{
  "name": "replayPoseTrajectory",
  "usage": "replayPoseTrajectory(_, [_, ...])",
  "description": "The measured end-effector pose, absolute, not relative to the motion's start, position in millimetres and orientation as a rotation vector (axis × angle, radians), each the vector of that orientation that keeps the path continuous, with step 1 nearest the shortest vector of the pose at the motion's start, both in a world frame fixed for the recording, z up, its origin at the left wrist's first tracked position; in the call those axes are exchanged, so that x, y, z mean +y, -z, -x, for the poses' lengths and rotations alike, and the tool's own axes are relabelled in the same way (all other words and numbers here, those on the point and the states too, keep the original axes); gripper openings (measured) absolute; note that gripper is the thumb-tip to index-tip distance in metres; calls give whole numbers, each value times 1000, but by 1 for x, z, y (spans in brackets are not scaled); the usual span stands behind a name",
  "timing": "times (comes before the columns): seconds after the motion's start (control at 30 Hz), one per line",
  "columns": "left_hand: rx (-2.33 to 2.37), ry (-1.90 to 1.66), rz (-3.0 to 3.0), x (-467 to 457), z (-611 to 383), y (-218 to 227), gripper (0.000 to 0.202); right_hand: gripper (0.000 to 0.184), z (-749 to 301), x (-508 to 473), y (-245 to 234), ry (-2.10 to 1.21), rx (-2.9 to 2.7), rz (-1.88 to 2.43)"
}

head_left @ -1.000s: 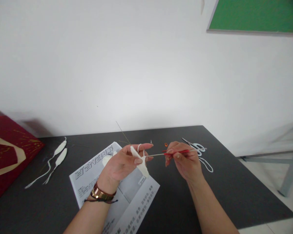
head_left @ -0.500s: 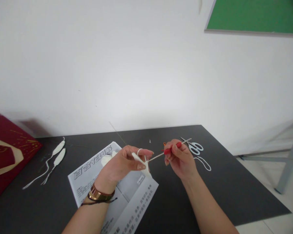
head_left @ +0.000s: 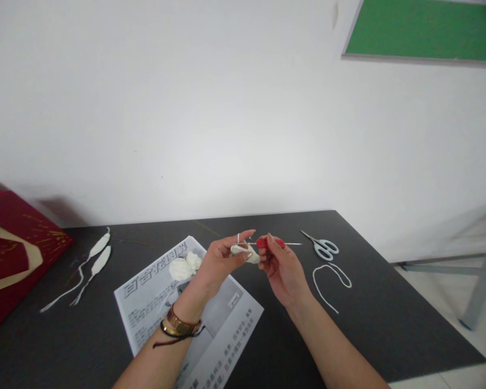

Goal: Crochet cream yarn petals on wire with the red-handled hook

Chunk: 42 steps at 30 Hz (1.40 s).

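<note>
A small white crochet piece [head_left: 249,254] is pinched in my left hand [head_left: 221,265], with a strand of yarn looped over the raised index finger. In my right hand [head_left: 282,270] is a crochet hook [head_left: 269,243] with a red grip and a thin metal shaft at each end. The hook lies nearly level, its left end reaching the yarn over the white piece. Whether its tip sits inside a stitch is too small to tell. My hands are close together above the right edge of a printed sheet [head_left: 227,329]; the right fingers are near the white piece.
Scissors [head_left: 324,247] and a loose white yarn length [head_left: 332,266] lie right of my hands. A white yarn ball [head_left: 182,268] rests on the sheet. Two leaf-shaped white pieces [head_left: 100,260] with tails lie left, near a red bag [head_left: 20,237]. A wall [head_left: 227,135] borders the dark table [head_left: 372,324].
My right hand has moved left with the hook, closer to my left hand. The hook has turned from slanted to nearly level. More of the yarn ball and the loose yarn now shows.
</note>
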<state>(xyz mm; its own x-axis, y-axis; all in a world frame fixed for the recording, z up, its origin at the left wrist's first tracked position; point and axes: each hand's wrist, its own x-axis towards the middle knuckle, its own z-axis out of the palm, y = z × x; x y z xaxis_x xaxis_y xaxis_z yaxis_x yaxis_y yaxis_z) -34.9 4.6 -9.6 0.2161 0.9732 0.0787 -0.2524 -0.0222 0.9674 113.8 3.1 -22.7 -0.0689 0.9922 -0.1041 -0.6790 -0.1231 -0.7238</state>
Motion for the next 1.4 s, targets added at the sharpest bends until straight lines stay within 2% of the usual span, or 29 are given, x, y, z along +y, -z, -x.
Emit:
replayPoseTrajectory(0.23, [799,-1337,-902,3,17,20,47,22,-108,4,31,-1300,-713,860])
replayPoseTrajectory(0.43, [801,-1440,-743,-2,6,23,55,27,-112,8,35,-1387,-776,907])
replayPoseTrajectory(0.6, [789,-1409,-728,-3,9,19,46,24,-112,9,36,-1410,-785,877])
replayPoseTrajectory(0.97, [780,-1362,-639,4,21,18,29,14,-117,13,40,-1104,-989,832])
replayPoseTrajectory(1.2, [689,-1353,-442,4,14,26,41,16,-114,14,39,-1296,-780,812])
replayPoseTrajectory(1.4, [657,-1395,-387,2,11,25,50,15,-113,14,39,-1279,-741,790])
